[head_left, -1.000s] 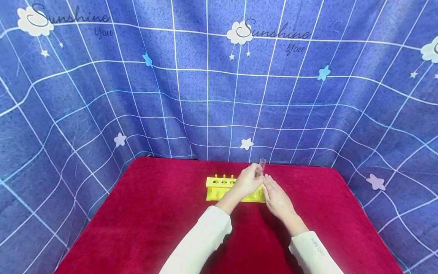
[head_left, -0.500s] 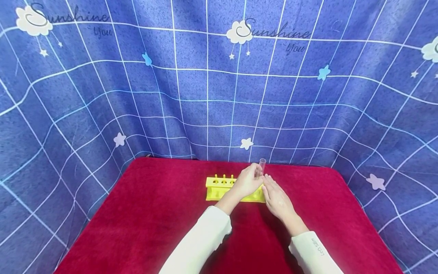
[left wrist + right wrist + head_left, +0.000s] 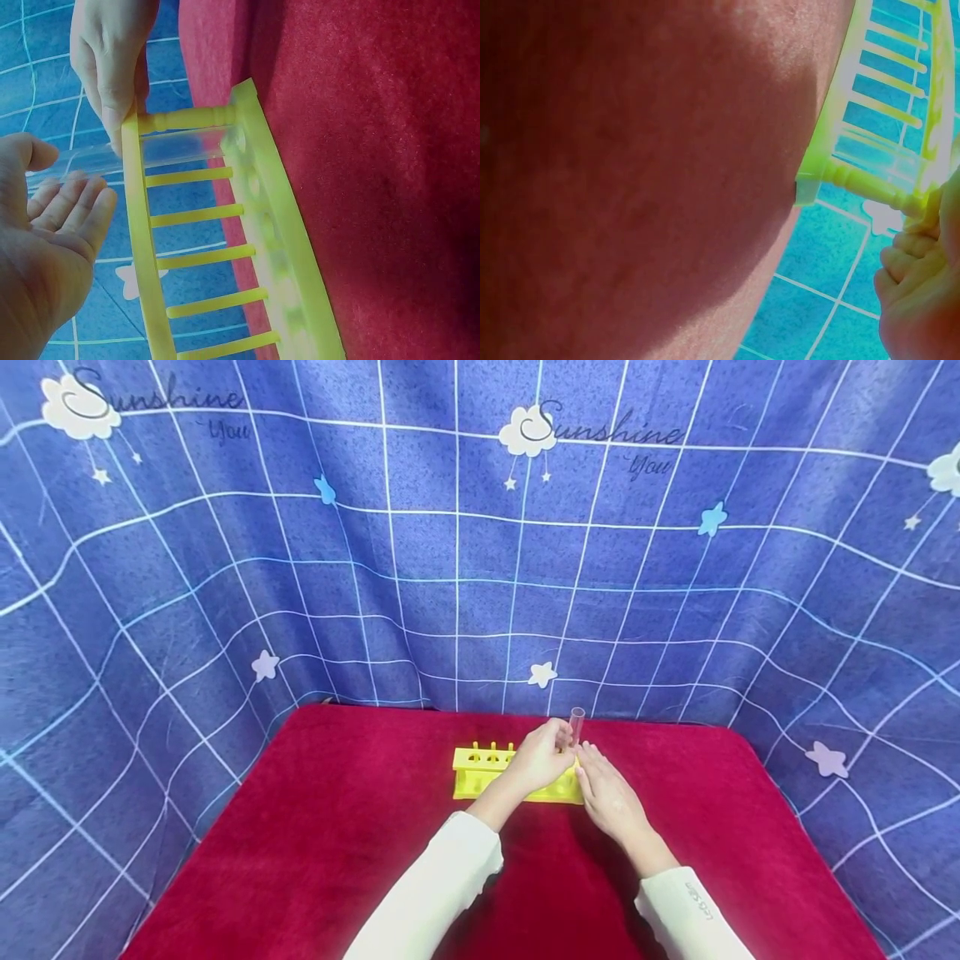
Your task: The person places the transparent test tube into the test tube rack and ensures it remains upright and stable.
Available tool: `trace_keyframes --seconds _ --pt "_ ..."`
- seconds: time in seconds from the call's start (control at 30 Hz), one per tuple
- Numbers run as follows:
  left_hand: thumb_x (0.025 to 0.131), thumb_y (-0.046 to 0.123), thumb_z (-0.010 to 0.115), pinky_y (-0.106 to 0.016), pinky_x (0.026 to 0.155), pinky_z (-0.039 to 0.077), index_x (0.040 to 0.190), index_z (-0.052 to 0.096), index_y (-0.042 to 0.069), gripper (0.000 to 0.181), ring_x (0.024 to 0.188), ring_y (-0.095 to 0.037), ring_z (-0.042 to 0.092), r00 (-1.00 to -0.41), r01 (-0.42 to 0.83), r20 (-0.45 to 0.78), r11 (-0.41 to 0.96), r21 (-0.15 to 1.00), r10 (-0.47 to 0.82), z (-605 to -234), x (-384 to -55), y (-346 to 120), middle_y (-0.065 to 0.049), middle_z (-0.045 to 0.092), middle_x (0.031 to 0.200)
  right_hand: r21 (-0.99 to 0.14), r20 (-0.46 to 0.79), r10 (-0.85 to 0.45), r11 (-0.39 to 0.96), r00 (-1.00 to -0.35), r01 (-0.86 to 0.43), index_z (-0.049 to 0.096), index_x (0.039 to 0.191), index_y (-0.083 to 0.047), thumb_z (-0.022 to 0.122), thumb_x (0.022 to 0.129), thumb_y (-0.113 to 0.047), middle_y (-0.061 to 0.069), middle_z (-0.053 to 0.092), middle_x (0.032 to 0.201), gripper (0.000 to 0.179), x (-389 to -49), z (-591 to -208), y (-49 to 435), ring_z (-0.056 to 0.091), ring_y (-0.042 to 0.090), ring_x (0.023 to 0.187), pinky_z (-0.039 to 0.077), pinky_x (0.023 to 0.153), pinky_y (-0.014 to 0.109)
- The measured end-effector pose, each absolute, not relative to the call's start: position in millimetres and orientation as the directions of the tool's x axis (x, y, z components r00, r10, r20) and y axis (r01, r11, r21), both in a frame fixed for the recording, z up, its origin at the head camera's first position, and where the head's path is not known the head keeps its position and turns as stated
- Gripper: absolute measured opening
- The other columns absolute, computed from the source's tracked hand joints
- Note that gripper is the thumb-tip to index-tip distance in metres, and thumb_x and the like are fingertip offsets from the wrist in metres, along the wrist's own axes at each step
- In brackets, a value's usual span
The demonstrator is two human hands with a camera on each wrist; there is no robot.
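A clear test tube (image 3: 577, 723) stands upright in the end hole of a yellow test tube rack (image 3: 480, 760). In the left wrist view the tube (image 3: 184, 148) reaches down to the rack's base. My left hand (image 3: 542, 758) holds the tube's upper part, with thumb and fingertips on either side of it. My right hand (image 3: 611, 797) lies against the rack's right end, its fingers straight and together. In the right wrist view part of the right hand (image 3: 919, 292) shows beside the end of the top board. The left forearm hides part of the rack.
Beneath the rack spreads a red cloth (image 3: 322, 827) covering the table. A blue curtain (image 3: 420, 552) with white grid lines hangs behind and at both sides. The rack's left holes and short yellow pegs (image 3: 492, 746) show no tubes.
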State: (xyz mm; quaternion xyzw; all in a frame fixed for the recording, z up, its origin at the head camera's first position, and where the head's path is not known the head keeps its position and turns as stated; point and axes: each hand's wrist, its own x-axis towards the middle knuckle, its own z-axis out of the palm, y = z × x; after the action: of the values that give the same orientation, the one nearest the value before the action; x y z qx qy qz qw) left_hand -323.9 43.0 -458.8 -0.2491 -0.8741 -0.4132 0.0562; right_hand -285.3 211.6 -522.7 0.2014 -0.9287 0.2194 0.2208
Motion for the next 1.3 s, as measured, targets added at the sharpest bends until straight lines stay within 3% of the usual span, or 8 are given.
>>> trace_keyframes --seconds 0.53,0.73,0.97,1.3 --pt "0.093 0.018 0.064 -0.036 0.105 0.049 0.134 0.053 0.003 0.045 0.12 -0.028 0.063 -0.83 0.542 0.294 0.561 0.625 0.475 -459 -317 20 -0.012 0.064 0.129 -0.304 0.496 -0.281 0.83 -0.821 -0.467 0.05 0.142 0.009 0.055 0.102 -0.013 0.028 0.051 0.146 0.046 -285 -521 213 0.048 0.042 0.137 0.035 0.116 0.051" --pt "0.094 0.023 0.063 -0.036 0.108 0.046 0.14 0.052 0.005 0.051 0.124 -0.025 0.06 -0.822 0.56 0.285 0.612 0.558 0.493 -458 -313 9 -0.01 0.062 0.136 -0.293 0.496 -0.269 0.843 -0.826 -0.451 0.051 0.142 0.007 0.058 0.101 -0.013 0.026 0.052 0.146 0.047 -284 -519 215 0.048 0.039 0.138 0.035 0.116 0.05" --pt "0.094 0.027 0.062 -0.041 0.114 0.04 0.144 0.05 0.007 0.054 0.138 -0.026 0.048 -0.826 0.557 0.251 0.666 0.495 0.505 -455 -307 -4 -0.009 0.057 0.144 -0.285 0.504 -0.27 0.844 -0.82 -0.454 0.051 0.142 0.008 0.058 0.1 -0.013 0.026 0.053 0.145 0.047 -283 -518 215 0.049 0.04 0.137 0.036 0.115 0.051" --pt "0.095 0.029 0.063 -0.042 0.116 0.038 0.147 0.049 0.008 0.058 0.141 -0.027 0.044 -0.815 0.578 0.261 0.703 0.414 0.517 -455 -297 -34 -0.01 0.05 0.152 -0.31 0.449 -0.261 0.852 -0.855 -0.423 0.047 0.145 0.009 0.057 0.101 -0.017 0.027 0.049 0.148 0.052 -280 -514 220 0.045 0.04 0.14 0.034 0.117 0.05"
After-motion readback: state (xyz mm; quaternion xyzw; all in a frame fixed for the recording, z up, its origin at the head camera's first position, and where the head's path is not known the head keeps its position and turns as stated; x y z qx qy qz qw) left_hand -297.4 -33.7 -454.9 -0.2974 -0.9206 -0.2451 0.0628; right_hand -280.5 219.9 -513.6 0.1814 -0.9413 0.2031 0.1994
